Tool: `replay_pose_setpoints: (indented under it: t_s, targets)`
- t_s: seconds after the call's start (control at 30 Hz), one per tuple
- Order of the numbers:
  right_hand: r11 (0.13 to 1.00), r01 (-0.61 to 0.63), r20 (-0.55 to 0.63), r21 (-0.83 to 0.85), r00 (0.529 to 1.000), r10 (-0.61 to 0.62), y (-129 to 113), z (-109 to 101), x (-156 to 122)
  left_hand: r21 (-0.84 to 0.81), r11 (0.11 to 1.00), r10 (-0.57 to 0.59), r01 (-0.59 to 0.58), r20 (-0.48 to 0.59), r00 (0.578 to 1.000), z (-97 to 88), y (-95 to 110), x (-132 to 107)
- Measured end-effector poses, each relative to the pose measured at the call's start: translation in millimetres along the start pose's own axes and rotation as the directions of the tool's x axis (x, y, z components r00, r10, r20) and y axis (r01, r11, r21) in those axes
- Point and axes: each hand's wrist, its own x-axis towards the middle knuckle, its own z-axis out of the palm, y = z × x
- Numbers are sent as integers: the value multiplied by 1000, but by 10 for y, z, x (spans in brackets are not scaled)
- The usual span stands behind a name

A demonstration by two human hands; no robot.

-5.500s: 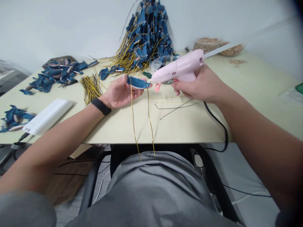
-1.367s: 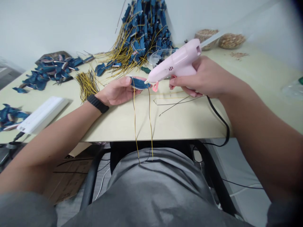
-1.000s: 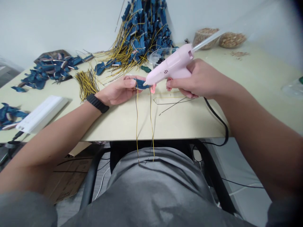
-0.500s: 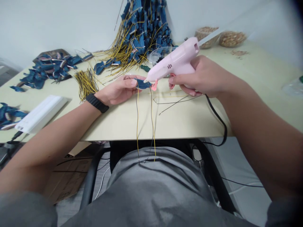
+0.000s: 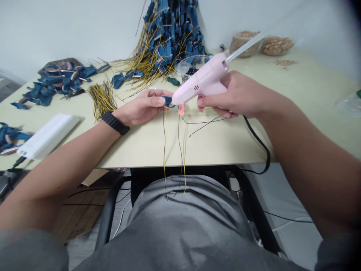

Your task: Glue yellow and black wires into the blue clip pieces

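Between thumb and fingers, my left hand (image 5: 146, 106) pinches a small blue fabric piece (image 5: 167, 100). Thin black and yellow cords (image 5: 165, 150) hang from the piece over the table edge to my lap. My right hand (image 5: 234, 92) is wrapped round the handle of a pale pink hot glue gun (image 5: 203, 81), with the index finger at its trigger. A clear glue stick (image 5: 245, 46) juts from the gun's back end. The nozzle points down-left at the blue piece and hides part of it; whether it touches I cannot tell.
Behind my hands rises a large heap of blue pieces with cords (image 5: 169, 41). A cord bundle (image 5: 102, 99), more blue pieces (image 5: 62, 81) and a white power bank (image 5: 49, 136) lie left. A clear tub (image 5: 186, 67) and two containers of small tan bits (image 5: 276, 46) stand farther back.
The glue gun and my right hand have moved a little left and down, so the nozzle end now covers more of the blue piece. My left hand has barely moved.
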Motion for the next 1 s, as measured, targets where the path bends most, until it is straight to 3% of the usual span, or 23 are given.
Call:
replay_pose_setpoints:
  t_s: [0.13,0.23,0.3,0.37,0.4,0.47,0.53,0.6,0.67,0.8,0.93,1.0]
  targets:
    - [994,1,-8,107,1000,0,24,-74,-48,-10,1000,5,-5,-9,1000,-1,7,-13]
    - [959,121,-160,255,984,-81,44,-193,-97,-34,999,-13,13,-6,1000,-34,8,-12]
    - [909,273,-346,315,925,-157,101,-320,-132,-36,999,-15,15,5,1000,-68,8,-9]
    - [891,356,-536,283,829,-161,218,-476,-175,-40,999,-10,11,15,1000,-102,10,-8]
    - [926,306,-605,222,788,-116,302,-558,-201,-42,999,-8,9,20,1000,-116,10,-9]
    - [982,159,-750,98,660,-32,517,-712,-259,-36,999,3,-2,25,1000,-133,10,-13]
    - [999,-39,-812,-12,583,13,768,-838,-316,-10,1000,29,-29,18,999,-136,8,-20]
    - [964,-266,-847,-19,517,125,1005,-925,-370,14,998,55,-55,0,998,-132,1,-27]
    - [888,-460,-841,-23,489,232,1173,-971,-431,25,998,61,-60,-14,998,-129,-10,-33]
    - [789,-615,-742,-5,531,409,1242,-967,-583,28,998,65,-64,-30,997,-135,-35,-38]
    - [754,-650,-702,-94,580,413,1132,-944,-713,31,997,75,-74,-28,997,-136,-52,-42]
    - [737,-653,-666,-175,630,400,1097,-952,-755,30,996,83,-82,-25,996,-132,-57,-44]
